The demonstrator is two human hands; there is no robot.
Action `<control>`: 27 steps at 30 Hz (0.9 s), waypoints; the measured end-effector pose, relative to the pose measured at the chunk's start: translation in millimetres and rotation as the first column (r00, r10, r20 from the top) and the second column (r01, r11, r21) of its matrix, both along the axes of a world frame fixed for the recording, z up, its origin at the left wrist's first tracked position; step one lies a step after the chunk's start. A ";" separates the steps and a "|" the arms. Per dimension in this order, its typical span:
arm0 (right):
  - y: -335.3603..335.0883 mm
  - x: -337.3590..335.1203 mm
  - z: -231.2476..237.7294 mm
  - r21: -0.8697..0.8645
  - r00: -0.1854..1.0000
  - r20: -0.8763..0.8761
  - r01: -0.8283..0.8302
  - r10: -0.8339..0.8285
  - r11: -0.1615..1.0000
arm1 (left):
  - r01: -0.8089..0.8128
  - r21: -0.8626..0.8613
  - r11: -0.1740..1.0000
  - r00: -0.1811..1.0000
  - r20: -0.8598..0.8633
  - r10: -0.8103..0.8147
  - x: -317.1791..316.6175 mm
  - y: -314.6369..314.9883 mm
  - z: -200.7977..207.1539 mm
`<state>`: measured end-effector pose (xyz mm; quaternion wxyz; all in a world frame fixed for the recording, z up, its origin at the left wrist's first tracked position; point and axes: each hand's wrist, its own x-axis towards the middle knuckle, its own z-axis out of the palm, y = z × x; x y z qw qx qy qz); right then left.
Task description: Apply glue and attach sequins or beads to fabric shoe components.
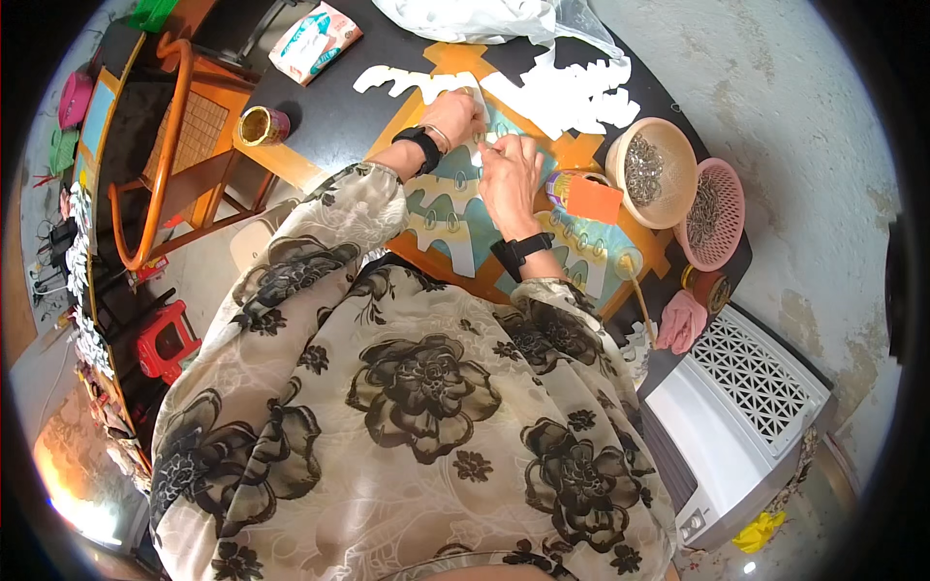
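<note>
My left hand (453,118) is closed at the edge of a white cut-out strip (476,94) near the far side of the work board. Close beside it, my right hand (510,176) pinches something small by the same strip; its fingertips hide what it is. Several white scalloped strips (448,237) with oval metal rings lie on the blue-green and orange board (450,272) below my hands. More ringed strips (581,259) lie right of my right wrist. An orange card (594,198) rests against a can (559,188) beside my right hand.
A beige basket (678,155) and a pink basket (733,218) hold small metal pieces at the right. White cut-outs (572,95) and a plastic bag (484,17) lie at the back. A tin (263,127) and soft pack (315,44) stand left. A stick (642,298) and pink cloth (682,321) lie near right.
</note>
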<state>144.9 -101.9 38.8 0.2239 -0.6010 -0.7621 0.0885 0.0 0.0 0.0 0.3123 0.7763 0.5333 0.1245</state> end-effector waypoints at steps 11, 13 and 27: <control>-0.8 1.5 -0.7 -0.013 0.997 0.049 -0.062 0.062 0.998 | -0.119 0.079 0.990 0.981 0.160 0.106 -0.8 -10.0 7.8; -0.6 1.7 -0.8 -0.018 0.997 0.046 -0.066 0.067 0.998 | -0.095 0.070 0.993 0.978 0.193 0.080 -3.2 -6.7 4.9; -12.6 -1.5 -7.7 -0.073 0.984 0.142 -0.097 0.107 0.993 | 0.043 0.185 0.982 0.987 0.146 -0.071 -20.5 -13.3 2.0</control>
